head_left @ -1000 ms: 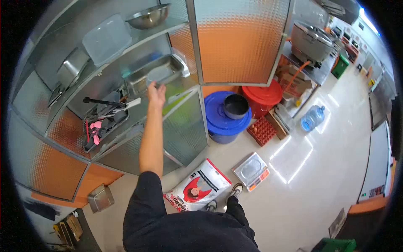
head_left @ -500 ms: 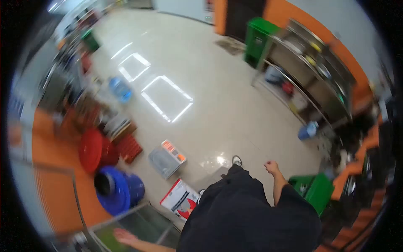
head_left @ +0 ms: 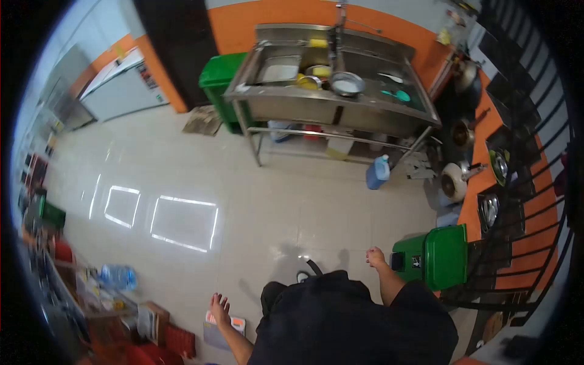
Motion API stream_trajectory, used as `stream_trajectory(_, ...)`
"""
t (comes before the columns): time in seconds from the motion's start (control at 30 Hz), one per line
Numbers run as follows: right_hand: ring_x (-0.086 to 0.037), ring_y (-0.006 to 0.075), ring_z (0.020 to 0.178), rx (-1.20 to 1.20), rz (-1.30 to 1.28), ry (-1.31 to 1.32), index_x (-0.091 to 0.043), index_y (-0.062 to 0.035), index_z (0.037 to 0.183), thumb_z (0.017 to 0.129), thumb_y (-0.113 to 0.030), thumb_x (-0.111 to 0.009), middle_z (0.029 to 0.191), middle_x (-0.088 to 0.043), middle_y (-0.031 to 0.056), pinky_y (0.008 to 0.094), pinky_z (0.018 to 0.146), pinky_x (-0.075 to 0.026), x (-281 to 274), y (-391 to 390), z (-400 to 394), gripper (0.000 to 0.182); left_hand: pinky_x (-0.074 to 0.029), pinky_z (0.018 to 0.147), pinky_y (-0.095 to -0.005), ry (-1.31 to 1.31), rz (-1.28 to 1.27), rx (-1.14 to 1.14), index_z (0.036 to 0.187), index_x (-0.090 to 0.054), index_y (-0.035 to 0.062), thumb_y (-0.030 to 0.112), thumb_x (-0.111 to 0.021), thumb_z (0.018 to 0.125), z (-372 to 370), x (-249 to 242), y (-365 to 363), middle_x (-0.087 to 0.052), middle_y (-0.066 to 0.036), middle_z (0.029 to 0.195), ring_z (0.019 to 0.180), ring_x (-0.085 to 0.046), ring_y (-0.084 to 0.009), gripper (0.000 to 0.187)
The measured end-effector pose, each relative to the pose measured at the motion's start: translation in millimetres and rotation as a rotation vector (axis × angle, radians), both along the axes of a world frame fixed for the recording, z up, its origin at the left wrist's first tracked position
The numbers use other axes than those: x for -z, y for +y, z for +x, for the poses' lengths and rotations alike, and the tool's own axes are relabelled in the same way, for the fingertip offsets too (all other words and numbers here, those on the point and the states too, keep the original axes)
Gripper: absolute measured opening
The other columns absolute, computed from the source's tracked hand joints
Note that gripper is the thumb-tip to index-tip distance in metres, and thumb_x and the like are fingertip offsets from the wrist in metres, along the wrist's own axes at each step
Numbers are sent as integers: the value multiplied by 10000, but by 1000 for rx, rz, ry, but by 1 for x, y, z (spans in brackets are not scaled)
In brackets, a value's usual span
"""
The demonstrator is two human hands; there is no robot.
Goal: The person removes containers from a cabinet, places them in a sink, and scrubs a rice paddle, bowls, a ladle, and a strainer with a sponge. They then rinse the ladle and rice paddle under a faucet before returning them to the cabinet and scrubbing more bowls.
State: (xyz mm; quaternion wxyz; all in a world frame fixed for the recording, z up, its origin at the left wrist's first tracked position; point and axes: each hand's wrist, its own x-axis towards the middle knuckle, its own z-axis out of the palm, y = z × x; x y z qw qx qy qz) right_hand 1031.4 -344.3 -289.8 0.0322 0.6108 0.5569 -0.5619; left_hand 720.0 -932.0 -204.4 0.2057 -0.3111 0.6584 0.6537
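Note:
My left hand [head_left: 220, 309] hangs low on the left with its fingers apart, holding nothing. Beneath it, on the floor, is a scale [head_left: 228, 328] with a light panel, partly covered by my forearm. On the other side, my right hand [head_left: 376, 258] is held out with its fingers curled in, and I see nothing in it. It is nearest to a green lidded bin [head_left: 447, 258], apart from it. A shoe tip [head_left: 302, 277] shows below my dark clothing.
Ahead stands a steel sink [head_left: 292, 109] holding bowls and a turquoise ladle [head_left: 398, 95]. A blue jug [head_left: 378, 173] sits by its right leg, another green bin [head_left: 222, 82] at its left. Pans hang right, beside black railings [head_left: 535, 128]. A water bottle [head_left: 118, 277] lies left.
My view has swung to the right, bringing the sink to the centre. The blue tub and white bag are out of sight. My left hand now hangs over the scale.

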Motion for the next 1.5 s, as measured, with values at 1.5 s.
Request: stream_trajectory(1.5,-590,258,933,1103,-100,1366,-582,-59,1071,930,-311,-586,998,-621,67,487,931,-453,-30,1048,-597,290,-473,677,-258,605,-737,305,1147,-610,8,159,-542,978,-402,-160,837,-664,-84,967,773,-629,-143,236)
